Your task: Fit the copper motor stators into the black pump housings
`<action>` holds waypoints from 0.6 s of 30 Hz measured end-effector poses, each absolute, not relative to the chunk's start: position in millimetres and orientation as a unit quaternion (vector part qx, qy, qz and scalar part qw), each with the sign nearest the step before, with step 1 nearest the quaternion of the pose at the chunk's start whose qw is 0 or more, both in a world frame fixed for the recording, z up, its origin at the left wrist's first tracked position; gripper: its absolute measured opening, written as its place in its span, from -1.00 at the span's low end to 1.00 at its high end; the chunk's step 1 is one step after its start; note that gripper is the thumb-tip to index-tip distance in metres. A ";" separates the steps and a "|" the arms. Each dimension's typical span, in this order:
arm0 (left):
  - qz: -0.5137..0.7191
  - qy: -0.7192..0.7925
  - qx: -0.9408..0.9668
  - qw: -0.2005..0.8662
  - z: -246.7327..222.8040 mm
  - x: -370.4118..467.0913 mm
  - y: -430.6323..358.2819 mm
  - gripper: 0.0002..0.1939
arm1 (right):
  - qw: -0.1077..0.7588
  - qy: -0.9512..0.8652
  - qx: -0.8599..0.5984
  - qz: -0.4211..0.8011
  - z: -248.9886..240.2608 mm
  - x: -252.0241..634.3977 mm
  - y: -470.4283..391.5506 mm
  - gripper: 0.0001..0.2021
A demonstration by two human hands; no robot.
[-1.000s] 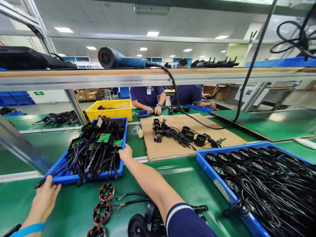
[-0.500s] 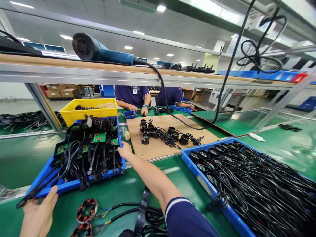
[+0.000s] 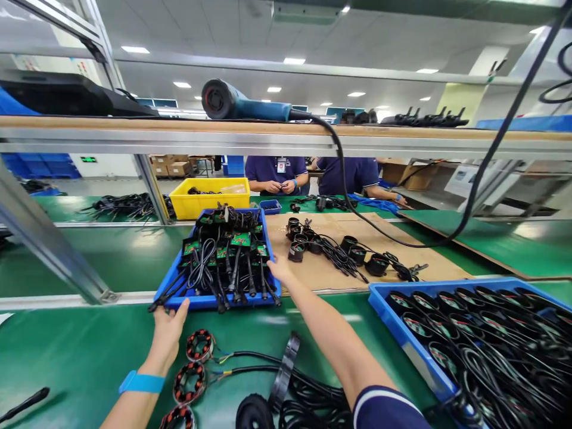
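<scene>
Both my hands are on a blue tray (image 3: 214, 302) packed with black cable assemblies and green circuit boards (image 3: 241, 239). At its front left corner, my left hand (image 3: 167, 328) has its thumb up by the rim and its fingers partly hidden under the edge. My right hand (image 3: 279, 270) grips the tray's right side, its fingertips partly hidden. Just in front of the tray lie copper-wound stator rings (image 3: 190, 382) with black cables. A black round part (image 3: 254, 412) and a dark curved strip (image 3: 285, 369) lie beside those cables.
A larger blue tray (image 3: 378, 310) of round black housings and cables stands at right. Motor-like parts (image 3: 357, 255) lie on cardboard (image 3: 308, 280). Behind is a yellow bin (image 3: 210, 205). A blue power tool (image 3: 245, 108) rests on the shelf overhead, its cord (image 3: 342, 173) hanging down. Two people work opposite.
My view has turned left, so things appear farther right. The tray, still between my hands, looks slightly farther back. Opposite, a person's hands have lifted and come together.
</scene>
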State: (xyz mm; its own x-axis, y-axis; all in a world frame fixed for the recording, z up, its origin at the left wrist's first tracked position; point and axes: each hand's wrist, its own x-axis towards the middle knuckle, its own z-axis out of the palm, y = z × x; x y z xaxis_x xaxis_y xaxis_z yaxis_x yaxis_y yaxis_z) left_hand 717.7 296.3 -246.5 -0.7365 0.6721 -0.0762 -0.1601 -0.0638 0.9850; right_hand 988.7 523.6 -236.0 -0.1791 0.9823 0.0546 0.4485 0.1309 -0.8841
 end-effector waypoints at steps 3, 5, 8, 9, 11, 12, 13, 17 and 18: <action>0.667 0.626 0.251 0.317 -254.6 716.1 289.0 -0.13 | 0.332 -0.670 -0.557 0.363 -231.5 1001.4 518.9 -0.64; 0.639 0.641 0.276 0.323 -257.6 709.9 281.7 -0.01 | 0.330 -0.675 -0.560 0.349 -231.0 1009.0 508.5 -0.63; 0.592 0.669 0.314 0.322 -259.2 695.9 270.8 0.07 | 0.335 -0.683 -0.550 0.345 -238.0 1016.7 485.7 -0.60; 0.578 0.675 0.327 0.322 -259.7 691.6 268.0 0.07 | 0.338 -0.683 -0.548 0.345 -241.6 1017.7 478.6 -0.60; 0.555 0.682 0.351 0.322 -261.8 685.6 264.7 0.08 | 0.347 -0.679 -0.546 0.346 -247.7 1017.4 468.8 -0.61; 0.546 0.685 0.359 0.323 -263.4 684.3 263.9 0.10 | 0.353 -0.677 -0.546 0.346 -249.5 1016.2 466.4 -0.61; 0.538 0.687 0.365 0.324 -265.3 683.9 263.5 0.13 | 0.358 -0.675 -0.545 0.344 -250.2 1014.6 465.5 -0.61; 0.517 0.683 0.390 0.337 -271.3 686.7 260.9 0.23 | 0.372 -0.678 -0.543 0.328 -242.9 1010.0 468.5 -0.63; 0.513 0.678 0.398 0.343 -271.7 687.2 259.3 0.24 | 0.373 -0.682 -0.541 0.321 -239.5 1010.4 468.4 -0.64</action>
State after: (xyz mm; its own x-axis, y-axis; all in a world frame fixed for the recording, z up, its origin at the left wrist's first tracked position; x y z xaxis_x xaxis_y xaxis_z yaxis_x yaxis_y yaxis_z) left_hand 687.2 259.3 -271.7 -0.4474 0.8926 -0.0560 0.1886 0.1554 0.9697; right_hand 1010.4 468.4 -239.5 -0.1355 0.9775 0.1615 0.4977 0.2081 -0.8420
